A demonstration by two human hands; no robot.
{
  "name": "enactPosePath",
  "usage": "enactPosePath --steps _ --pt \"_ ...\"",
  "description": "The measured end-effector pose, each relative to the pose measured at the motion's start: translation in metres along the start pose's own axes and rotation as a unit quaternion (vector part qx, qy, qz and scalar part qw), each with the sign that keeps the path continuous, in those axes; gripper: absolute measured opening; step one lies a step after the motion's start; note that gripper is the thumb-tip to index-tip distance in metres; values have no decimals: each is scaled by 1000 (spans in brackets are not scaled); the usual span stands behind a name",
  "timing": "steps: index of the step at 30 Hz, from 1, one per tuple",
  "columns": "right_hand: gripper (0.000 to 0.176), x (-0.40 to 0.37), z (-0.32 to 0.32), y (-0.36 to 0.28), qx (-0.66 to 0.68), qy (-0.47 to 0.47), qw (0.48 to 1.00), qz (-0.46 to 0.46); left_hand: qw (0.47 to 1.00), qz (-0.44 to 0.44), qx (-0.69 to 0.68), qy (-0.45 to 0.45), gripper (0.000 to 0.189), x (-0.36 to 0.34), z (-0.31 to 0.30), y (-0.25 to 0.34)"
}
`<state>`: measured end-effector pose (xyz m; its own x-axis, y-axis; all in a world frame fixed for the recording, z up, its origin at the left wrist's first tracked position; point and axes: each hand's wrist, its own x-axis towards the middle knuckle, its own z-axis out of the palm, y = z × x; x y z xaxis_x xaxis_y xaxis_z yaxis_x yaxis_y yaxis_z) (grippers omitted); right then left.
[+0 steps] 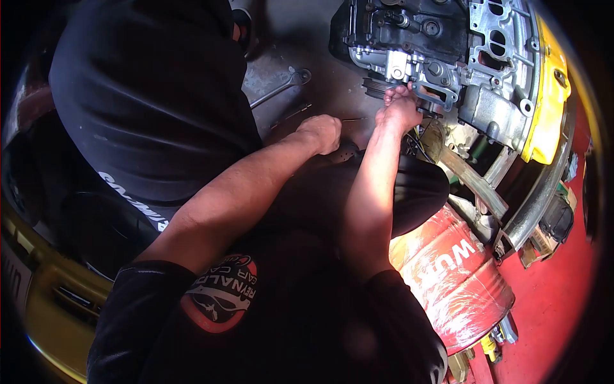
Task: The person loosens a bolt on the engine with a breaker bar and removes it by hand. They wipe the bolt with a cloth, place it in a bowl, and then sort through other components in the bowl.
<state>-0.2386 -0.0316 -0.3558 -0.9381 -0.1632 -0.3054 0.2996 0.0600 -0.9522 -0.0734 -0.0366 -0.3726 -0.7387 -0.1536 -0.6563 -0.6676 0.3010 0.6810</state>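
Observation:
My left hand [323,134] is curled into a fist over the dark floor, left of the engine. Its fingers face away from me, so anything inside it is hidden. My right hand [401,110] reaches up to the front of the engine [419,32], its fingers bent against the metal beside a grooved pulley [378,88]. What those fingertips grip is too small to make out. Just above the hand sits a silvery metal housing [435,73] with a flanged opening. A thin rod [354,120] lies right of my left fist.
Another person in dark clothing [153,96] is close on the left. A long metal tool [281,88] with a ringed end lies on the floor. At right are a yellow engine part [550,83], metal stand beams [476,182] and a red drum [454,275]. A gold car body [64,301] is lower left.

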Motion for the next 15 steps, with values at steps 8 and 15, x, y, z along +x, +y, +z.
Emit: enactPosePath --steps 8,15 --pt "24 -8 2 0 26 7 999 -47 1000 -18 -8 -4 29 -1 -7 -2" --pt "21 -5 0 -1 6 -3 1000 6 999 -15 -11 32 29 5 1 -8"
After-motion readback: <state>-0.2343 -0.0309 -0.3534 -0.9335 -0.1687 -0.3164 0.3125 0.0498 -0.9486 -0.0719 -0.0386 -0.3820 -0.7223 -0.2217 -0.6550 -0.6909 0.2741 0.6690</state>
